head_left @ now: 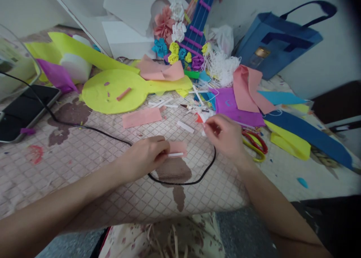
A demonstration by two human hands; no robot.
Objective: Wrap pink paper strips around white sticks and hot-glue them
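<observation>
My left hand [149,153] is closed, its thumb and fingertips at the left end of a small pink crepe paper strip [180,147]. A thin white stick [175,154] lies along the strip's near edge, one end reaching the fingertips. Farther right, my right hand [224,134] is held in a pinch beside a white and orange item [200,117]. Whatever is between its fingertips is too small to make out. Between the hands lies a short white strip [185,127]. A larger pink strip [141,117] rests flat beyond my left hand.
A black cable [180,183] loops around the working spot. Red and yellow scissors [255,143] lie right of my right hand. Behind are a yellow paddle-shaped piece [113,92], a blue paper guitar [194,28] with flowers, white string [222,64], a blue bag [279,43] and a phone [31,107].
</observation>
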